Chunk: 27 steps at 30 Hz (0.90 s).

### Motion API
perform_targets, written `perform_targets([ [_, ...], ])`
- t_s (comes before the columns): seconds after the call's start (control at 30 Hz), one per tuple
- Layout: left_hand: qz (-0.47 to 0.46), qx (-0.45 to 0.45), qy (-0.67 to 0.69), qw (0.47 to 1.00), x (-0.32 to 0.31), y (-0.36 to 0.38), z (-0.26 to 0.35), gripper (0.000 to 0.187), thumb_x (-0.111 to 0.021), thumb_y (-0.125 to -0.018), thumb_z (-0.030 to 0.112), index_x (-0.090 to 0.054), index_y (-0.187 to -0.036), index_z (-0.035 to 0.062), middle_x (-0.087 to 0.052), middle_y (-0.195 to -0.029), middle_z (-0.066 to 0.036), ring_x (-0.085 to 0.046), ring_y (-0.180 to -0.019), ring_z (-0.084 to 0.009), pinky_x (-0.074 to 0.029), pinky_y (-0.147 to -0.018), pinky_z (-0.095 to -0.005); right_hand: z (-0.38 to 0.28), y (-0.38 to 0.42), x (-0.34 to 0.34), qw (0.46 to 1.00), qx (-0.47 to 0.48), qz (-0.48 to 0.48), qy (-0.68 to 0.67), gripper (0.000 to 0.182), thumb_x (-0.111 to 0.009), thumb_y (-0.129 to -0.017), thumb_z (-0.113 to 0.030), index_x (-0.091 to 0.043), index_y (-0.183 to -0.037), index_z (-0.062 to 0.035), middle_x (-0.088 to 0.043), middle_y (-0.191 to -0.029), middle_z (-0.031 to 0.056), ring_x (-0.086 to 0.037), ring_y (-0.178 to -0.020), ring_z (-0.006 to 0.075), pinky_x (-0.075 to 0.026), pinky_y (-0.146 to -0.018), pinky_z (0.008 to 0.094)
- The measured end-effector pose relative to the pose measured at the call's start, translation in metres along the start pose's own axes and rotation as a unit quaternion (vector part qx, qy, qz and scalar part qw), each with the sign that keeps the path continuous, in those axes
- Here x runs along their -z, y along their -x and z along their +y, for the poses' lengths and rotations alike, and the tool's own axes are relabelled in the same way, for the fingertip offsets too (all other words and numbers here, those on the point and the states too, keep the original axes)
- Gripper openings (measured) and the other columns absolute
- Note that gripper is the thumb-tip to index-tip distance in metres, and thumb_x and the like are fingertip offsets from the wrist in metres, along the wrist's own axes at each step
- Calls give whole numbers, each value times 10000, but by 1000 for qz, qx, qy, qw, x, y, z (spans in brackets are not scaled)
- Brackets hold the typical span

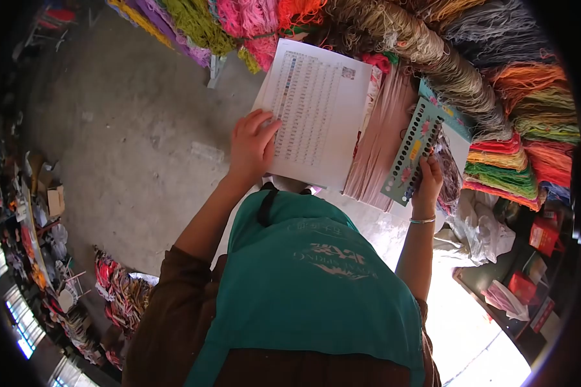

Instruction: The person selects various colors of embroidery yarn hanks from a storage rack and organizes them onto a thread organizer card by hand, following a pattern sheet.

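My left hand point(252, 145) rests on a white printed sheet point(316, 109) covered in rows of small colour chart entries, fingers spread on its left edge. The sheet lies on a thick stack of pink-edged papers point(381, 148). My right hand point(427, 184) grips the lower end of a teal thread-organiser card point(414, 151) with punched holes and numbered labels, and a bundle of dark threads point(450, 174) hangs beside it. A bracelet circles my right wrist. I wear a teal apron point(310, 277) over brown sleeves.
Hanks of coloured yarn point(516, 129) in orange, green, red, grey and beige pile along the top and right. A bare concrete floor point(129, 142) spreads to the left. Red packets and bags point(542, 235) sit lower right; clutter and thread bundles point(119, 293) lie lower left.
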<state>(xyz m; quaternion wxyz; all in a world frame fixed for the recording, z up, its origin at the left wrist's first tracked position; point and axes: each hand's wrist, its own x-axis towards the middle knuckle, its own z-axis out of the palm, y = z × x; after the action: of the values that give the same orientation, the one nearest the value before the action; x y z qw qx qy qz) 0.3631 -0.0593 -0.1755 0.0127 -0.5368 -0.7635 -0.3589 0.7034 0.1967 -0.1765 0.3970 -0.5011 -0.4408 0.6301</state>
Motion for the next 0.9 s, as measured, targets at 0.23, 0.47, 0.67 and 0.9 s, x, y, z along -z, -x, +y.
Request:
perform_targets([
  [0.23, -11, 13, 2, 1000, -4, 2, -2, 356, -622, -785, 25, -684, -1117, 136, -570, -1229, -73, -508, -1200, -328, -392, -991, -481, 2, 1, -2, 999, 25, 14, 16, 45, -654, -915, -80, -627, -932, -48, -629, -850, -7, -576, -730, 68, -470, -659, 211],
  [0.47, -17, 24, 2, 1000, -4, 5, -3, 397, -609, -744, 8, -715, -1090, 173, -568, -1256, -66, -498, -1229, -326, -386, -1011, -474, 1, 4, -4, 999, 29, 11, 23, 62, -661, -913, -91, -629, -917, -38, -625, -825, -11, -550, -706, 55, -445, -642, 201],
  [0.67, -14, 21, 7, 1000, -5, 6, -4, 427, -596, -721, -9, -720, -1083, 180, -566, -1271, -65, -494, -1243, -326, -383, -1019, -470, 1, 4, -6, 998, 38, 23, 40, 69, -661, -915, -102, -632, -910, -41, -621, -821, -20, -537, -695, 47, -437, -637, 198],
  [0.9, -19, 10, -1, 1000, -4, 8, -5, 388, -609, -743, -2, -731, -1060, 187, -563, -1285, -70, -491, -1252, -330, -383, -1021, -470, -1, 6, -9, 998, 32, 24, 47, 76, -662, -915, -110, -632, -905, -41, -616, -806, -26, -528, -677, 42, -425, -622, 194],
])
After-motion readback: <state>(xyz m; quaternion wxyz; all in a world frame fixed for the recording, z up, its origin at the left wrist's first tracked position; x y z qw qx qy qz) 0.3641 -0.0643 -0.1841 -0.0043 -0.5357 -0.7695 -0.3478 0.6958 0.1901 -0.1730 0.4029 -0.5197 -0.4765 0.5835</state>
